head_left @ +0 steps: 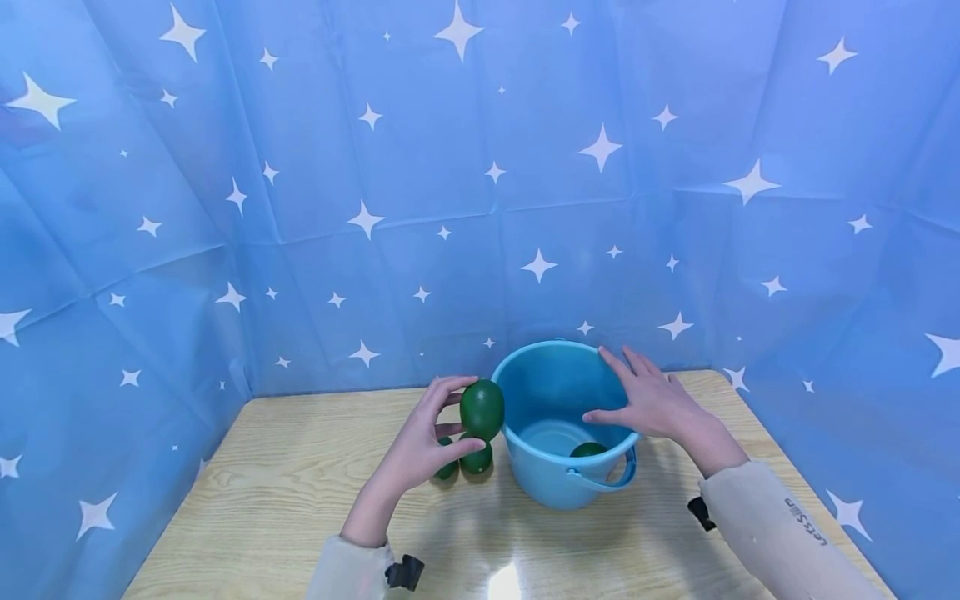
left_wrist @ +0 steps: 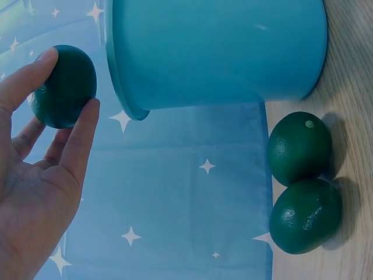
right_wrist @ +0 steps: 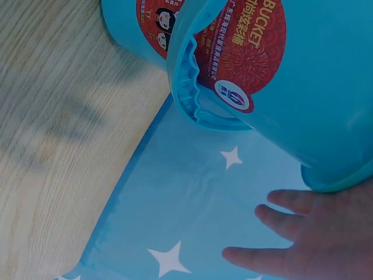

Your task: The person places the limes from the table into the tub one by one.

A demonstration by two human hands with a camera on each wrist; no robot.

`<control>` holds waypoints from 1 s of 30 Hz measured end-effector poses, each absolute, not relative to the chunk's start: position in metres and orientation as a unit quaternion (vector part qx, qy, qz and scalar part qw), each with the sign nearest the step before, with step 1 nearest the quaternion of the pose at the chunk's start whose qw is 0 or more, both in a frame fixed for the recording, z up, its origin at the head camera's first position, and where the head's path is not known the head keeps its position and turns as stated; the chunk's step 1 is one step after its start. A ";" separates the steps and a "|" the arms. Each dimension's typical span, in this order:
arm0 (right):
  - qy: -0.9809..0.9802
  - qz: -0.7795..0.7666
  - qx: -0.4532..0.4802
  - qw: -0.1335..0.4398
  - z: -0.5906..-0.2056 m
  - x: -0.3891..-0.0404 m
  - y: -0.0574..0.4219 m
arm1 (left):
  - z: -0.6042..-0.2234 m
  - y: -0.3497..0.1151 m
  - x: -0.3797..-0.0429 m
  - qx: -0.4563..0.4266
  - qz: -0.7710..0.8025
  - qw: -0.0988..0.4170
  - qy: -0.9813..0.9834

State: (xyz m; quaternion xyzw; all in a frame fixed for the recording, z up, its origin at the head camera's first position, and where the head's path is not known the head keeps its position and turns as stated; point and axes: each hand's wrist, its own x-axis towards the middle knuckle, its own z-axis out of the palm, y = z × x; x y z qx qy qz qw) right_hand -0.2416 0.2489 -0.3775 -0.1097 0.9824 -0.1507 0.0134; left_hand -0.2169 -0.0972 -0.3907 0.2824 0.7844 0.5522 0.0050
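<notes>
My left hand [head_left: 422, 446] holds a dark green lime [head_left: 482, 410] between thumb and fingertips, level with the left rim of a blue bucket [head_left: 551, 485]. In the left wrist view, this lime [left_wrist: 65, 87] stands apart from the bucket's rim. Under the left hand, two more limes [head_left: 477, 458] sit side by side on the table. Another lime [head_left: 588, 449] lies inside the bucket, partly hidden by its front wall. My right hand [head_left: 651, 400] is at the bucket's right rim, fingers spread and fairly straight, thumb over the opening. The right wrist view shows its fingers [right_wrist: 280, 221] outside the bucket.
The bucket stands on a wooden table [head_left: 300, 467], its handle [head_left: 611, 482] hanging at the front right. A red label [right_wrist: 245, 52] is on its side. A blue star-patterned cloth [head_left: 420, 183] hangs behind and along both sides of the table.
</notes>
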 end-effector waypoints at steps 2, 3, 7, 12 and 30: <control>0.982 -0.152 -0.110 0.012 -0.378 -0.241 0.249 | -0.390 -0.096 -0.217 0.283 0.552 0.005 0.784; 0.982 -0.152 -0.110 0.012 -0.378 -0.241 0.249 | -0.390 -0.096 -0.217 0.284 0.552 0.004 0.784; 0.982 -0.154 -0.110 0.011 -0.377 -0.241 0.248 | -0.388 -0.095 -0.217 0.284 0.552 0.003 0.784; 0.982 -0.156 -0.110 0.013 -0.377 -0.241 0.248 | -0.387 -0.094 -0.218 0.285 0.550 0.005 0.785; 0.983 -0.148 -0.110 0.013 -0.377 -0.242 0.248 | -0.382 -0.092 -0.221 0.295 0.553 0.004 0.779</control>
